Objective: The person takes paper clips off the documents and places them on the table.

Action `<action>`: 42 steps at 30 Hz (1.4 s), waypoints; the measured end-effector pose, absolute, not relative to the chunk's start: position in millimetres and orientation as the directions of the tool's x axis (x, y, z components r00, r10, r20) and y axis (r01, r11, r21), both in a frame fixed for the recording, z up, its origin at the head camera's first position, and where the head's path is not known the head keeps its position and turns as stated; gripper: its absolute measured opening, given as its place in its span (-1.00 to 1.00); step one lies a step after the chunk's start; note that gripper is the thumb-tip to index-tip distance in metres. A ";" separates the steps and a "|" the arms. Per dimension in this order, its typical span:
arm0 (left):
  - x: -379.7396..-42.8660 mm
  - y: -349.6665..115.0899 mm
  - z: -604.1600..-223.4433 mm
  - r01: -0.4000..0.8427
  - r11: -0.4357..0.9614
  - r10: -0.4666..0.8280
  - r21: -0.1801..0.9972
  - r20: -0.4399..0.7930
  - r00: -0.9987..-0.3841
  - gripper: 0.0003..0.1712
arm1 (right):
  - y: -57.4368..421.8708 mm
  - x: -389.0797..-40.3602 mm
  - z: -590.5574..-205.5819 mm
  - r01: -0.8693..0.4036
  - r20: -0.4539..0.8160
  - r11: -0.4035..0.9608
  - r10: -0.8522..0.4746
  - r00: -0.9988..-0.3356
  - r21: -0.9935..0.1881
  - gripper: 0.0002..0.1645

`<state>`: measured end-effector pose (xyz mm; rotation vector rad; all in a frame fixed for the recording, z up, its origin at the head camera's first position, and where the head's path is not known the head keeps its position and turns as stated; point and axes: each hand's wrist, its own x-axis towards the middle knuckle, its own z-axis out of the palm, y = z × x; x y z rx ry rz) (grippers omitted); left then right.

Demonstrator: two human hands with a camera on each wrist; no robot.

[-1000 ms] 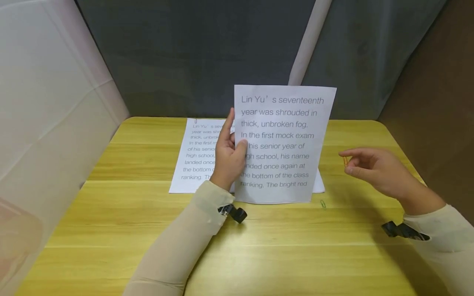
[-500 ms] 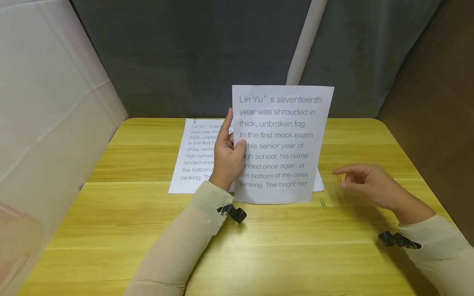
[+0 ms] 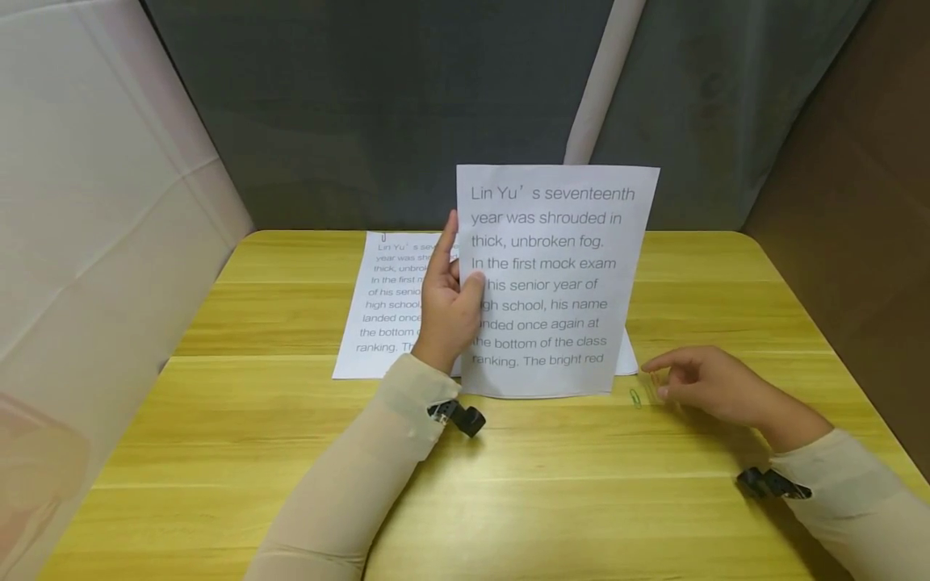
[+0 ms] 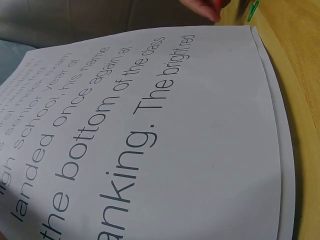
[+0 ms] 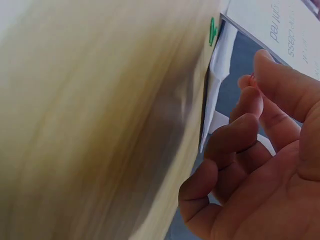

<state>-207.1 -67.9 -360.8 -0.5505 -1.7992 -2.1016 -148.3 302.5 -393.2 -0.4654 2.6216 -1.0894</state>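
Note:
My left hand (image 3: 446,311) grips a few printed sheets of paper (image 3: 552,290) by their left edge, thumb in front, holding them upright over the table. A second layer shows along their edge in the left wrist view. My right hand (image 3: 715,387) pinches a small orange-red paper clip (image 5: 252,77) between thumb and fingertips, low over the table to the right of the sheets. In the right wrist view its other fingers are curled in. A green paper clip (image 3: 635,399) lies on the table between the sheets' lower right corner and my right fingertips.
Behind the held sheets lie more printed papers (image 3: 385,323) on the yellow wood-grain table (image 3: 552,500), with a paper clip (image 3: 383,238) at their top edge. Another white paper corner (image 3: 626,359) sticks out at the right. Dark cloth (image 3: 363,121) hangs behind the table.
My right hand has moved down and to the left with the orange-red paper clip, closer to the green one. The left hand and its sheets have stayed almost still.

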 end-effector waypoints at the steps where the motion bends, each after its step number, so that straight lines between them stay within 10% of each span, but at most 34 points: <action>1: -207.3 -67.9 -361.0 0.477 -0.157 0.007 0.865 0.484 -0.875 0.00 | 301.9 -148.3 -393.7 -0.185 -0.129 0.669 -0.390 -0.912 -0.720 -0.52; 32: -207.1 -67.5 -360.8 0.474 -0.145 0.010 0.869 0.480 -0.877 0.01 | 299.1 -147.2 -400.2 -0.168 -0.190 0.710 -0.395 -0.899 -0.684 -0.51; 42: -206.6 -68.1 -360.4 0.468 -0.147 0.007 0.871 0.474 -0.880 0.02 | 279.1 -149.5 -380.4 -0.257 0.112 0.717 -0.245 -0.963 -0.648 -0.41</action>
